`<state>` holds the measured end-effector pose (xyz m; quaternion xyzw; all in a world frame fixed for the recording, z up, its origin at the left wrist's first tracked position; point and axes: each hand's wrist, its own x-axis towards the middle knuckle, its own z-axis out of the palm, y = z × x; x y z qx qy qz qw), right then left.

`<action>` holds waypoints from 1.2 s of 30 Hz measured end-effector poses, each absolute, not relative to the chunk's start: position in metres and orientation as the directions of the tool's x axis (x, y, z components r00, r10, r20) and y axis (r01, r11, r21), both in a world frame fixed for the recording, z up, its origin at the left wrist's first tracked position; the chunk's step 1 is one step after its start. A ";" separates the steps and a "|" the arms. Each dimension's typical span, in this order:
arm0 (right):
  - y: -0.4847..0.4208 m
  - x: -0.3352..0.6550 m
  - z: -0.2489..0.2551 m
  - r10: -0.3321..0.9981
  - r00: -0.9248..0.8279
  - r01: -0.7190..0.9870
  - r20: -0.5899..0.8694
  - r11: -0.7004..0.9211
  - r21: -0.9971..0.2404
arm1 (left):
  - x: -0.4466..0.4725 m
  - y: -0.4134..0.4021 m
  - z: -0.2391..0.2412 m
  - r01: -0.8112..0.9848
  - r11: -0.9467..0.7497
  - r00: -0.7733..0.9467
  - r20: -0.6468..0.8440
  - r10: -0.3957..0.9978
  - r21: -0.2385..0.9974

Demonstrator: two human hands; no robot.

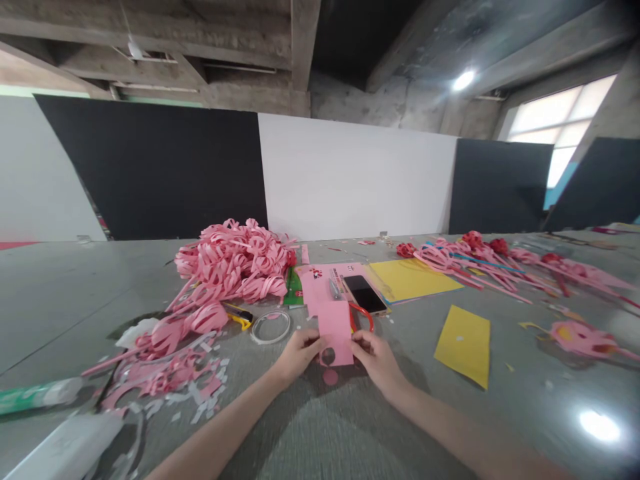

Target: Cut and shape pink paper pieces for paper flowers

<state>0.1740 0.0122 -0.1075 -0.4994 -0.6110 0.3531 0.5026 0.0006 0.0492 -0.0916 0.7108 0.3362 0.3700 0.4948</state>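
My left hand (299,355) and my right hand (375,357) both pinch the lower edges of a pink paper sheet (334,327) lying on the grey table (320,427). The sheet has a round hole near its bottom, and a small pink paper disc (331,377) lies just below it between my hands. Red-handled scissors (361,315) rest right beside the sheet, above my right hand. A roll of clear tape (271,327) sits just up and left of my left hand.
A heap of pink paper flowers (231,263) and pink scraps (160,380) fill the left. A phone (365,293), yellow sheets (411,279) (463,343), a yellow cutter (239,315) and a glue tube (40,395) lie around. More pink stemmed flowers (500,263) spread at right.
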 end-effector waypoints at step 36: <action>-0.004 0.162 -0.097 0.876 -0.195 0.245 0.442 0.480 -0.842 | -0.003 0.058 -0.095 -0.040 -0.190 0.206 0.194 0.959 0.981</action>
